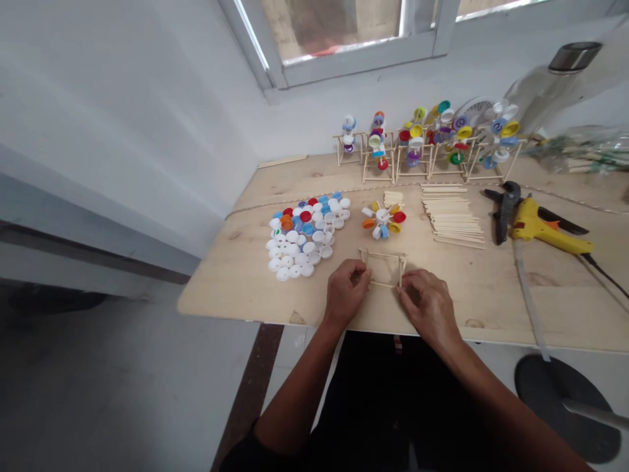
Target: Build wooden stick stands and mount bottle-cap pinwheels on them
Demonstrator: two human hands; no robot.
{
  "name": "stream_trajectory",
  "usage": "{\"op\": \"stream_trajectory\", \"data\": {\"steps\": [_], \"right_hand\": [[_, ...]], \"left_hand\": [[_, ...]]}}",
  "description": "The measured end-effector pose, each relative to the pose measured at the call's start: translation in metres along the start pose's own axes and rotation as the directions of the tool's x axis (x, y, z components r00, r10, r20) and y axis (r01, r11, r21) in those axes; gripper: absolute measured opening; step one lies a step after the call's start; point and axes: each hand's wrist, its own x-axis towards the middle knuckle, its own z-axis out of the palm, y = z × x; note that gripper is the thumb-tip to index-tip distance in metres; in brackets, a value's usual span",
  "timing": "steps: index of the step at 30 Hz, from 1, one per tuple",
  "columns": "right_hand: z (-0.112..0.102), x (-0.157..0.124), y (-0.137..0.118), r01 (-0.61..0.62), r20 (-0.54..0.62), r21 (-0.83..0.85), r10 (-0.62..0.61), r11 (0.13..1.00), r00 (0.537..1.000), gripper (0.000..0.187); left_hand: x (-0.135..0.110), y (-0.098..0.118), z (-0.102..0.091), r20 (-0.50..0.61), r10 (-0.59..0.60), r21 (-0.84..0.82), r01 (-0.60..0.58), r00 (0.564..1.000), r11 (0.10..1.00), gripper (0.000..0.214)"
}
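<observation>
Near the table's front edge stands a small frame of thin wooden sticks [384,255], with a hand at either side. My left hand [346,292] pinches its left side, thumb and fingers together. On the right side, my right hand [428,303] pinches the lower corner of the same frame. Part of each side is hidden behind my fingers. Just beyond the frame lies a wheel of coloured bottle caps [382,216] on sticks, round a white middle. A short bundle of cut sticks [393,198] lies behind that wheel.
Loose bottle caps [299,239] are spread at the left. Wooden sticks [453,216] lie in a row right of centre, beside a black clamp [502,213] and a yellow glue gun [545,226]. Several finished cap wheels on stick stands [413,154] line the wall. A cord [275,204] crosses the table.
</observation>
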Motion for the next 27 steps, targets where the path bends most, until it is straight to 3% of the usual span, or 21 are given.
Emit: {"op": "stream_trajectory", "data": {"steps": [8,27], "right_hand": [[0.0011,0.0003,0.003,-0.005,0.007,0.009,0.005,1.0,1.0,0.012],[-0.0022,-0.005,-0.0035,0.035,-0.031,-0.027,-0.036,0.999,0.999,0.012]], "left_hand": [[-0.0004,-0.0014,-0.0027,0.066,-0.093,-0.127,0.101,0.994,0.987,0.015],[-0.0002,0.0007,0.0005,0.081,-0.069,-0.131,0.079,0.994,0.988,0.016]]}}
